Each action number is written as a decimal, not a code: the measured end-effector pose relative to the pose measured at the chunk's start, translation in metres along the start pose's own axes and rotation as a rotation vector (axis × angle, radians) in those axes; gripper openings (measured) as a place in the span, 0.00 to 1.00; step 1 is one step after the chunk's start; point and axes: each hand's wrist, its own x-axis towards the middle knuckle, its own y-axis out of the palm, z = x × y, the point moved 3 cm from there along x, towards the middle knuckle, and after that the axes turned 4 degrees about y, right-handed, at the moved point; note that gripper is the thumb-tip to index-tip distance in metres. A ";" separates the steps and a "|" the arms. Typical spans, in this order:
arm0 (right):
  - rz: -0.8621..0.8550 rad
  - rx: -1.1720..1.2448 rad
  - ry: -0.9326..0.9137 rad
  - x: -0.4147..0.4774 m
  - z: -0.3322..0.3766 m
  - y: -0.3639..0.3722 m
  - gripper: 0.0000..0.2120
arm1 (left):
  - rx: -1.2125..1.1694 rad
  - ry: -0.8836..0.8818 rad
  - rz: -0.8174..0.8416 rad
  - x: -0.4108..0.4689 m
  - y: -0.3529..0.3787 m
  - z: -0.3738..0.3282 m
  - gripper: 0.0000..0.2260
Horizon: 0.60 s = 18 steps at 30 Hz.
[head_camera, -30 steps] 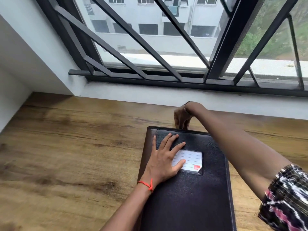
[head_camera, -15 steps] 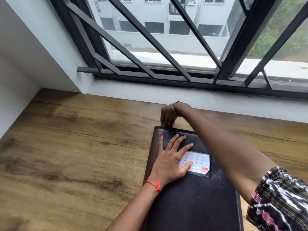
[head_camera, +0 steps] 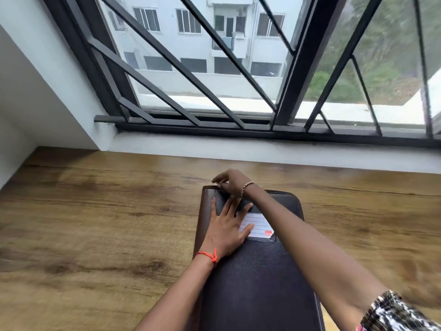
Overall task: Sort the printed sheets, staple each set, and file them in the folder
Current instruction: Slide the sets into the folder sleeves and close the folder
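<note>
Folder (head_camera: 257,283): black cover, brown spine along its left side, lying closed and flat on the wooden table (head_camera: 95,223), lower centre of frame, long axis running away from the viewer toward the barred window (head_camera: 191,80) across the top.

Left hand (head_camera: 226,230): palm down on the upper half of the cover, fingers straight and spread, gripping nothing. Thumb side overlaps the white label card (head_camera: 259,226). Likely purpose: pin the folder so it cannot slide while the other hand works the edge. Red thread (head_camera: 207,255) at the wrist.

Right hand (head_camera: 232,182): arm crosses from lower right over the cover to the far left corner. Fingers curled, tips at the corner's edge, apparently pinching there. Blur hides whether it is a zip tab or the cover lip. Bead bracelet (head_camera: 247,187) at the wrist, patterned sleeve (head_camera: 401,311) at lower right.

Judgement: this is the opening or closing of the folder at that corner. Printed sheets and stapler are not in view, so how far the sorting stands cannot be told.
</note>
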 end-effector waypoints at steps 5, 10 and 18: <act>-0.290 -0.068 -0.076 -0.072 -0.036 0.011 0.16 | 0.020 -0.018 0.056 -0.015 -0.004 -0.003 0.26; -0.353 -0.266 0.068 -0.133 -0.073 0.050 0.40 | -0.020 -0.047 0.039 -0.047 -0.012 -0.007 0.28; -0.474 -0.310 0.201 -0.196 -0.091 0.104 0.55 | -0.074 0.024 0.074 -0.090 -0.003 -0.026 0.30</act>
